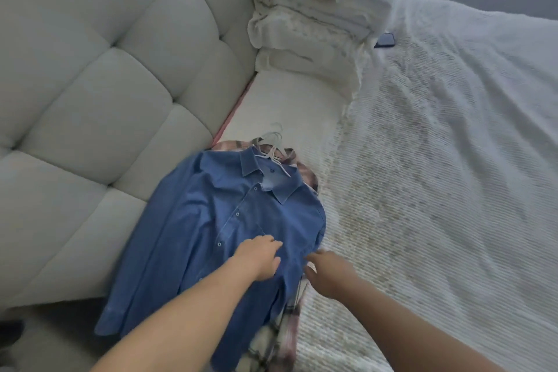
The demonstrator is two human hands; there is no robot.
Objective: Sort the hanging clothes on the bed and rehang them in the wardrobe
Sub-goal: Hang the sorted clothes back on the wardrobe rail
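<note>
Blue denim: a buttoned shirt (217, 229) lies face up on the bed (437, 190), on a white hanger (273, 148) whose hook points toward the pillows. It sits at the bed's edge, one sleeve trailing against the tufted grey headboard (90, 84). Under it a plaid shirt (283, 329) shows at the collar and again at the hem, pale checks with pink. The left hand (256, 257) rests on the blue shirt's front near the button line, fingers loosely bent and holding nothing that I can see. The right hand (329, 272) reaches in at the shirt's right edge, fingers fairly straight, its tips at the cloth; whether it pinches the cloth I cannot tell. Further up the bed, white pillows (311, 39) are stacked, and a dark phone (385, 40) lies just beside them on the ribbed white cover.
</note>
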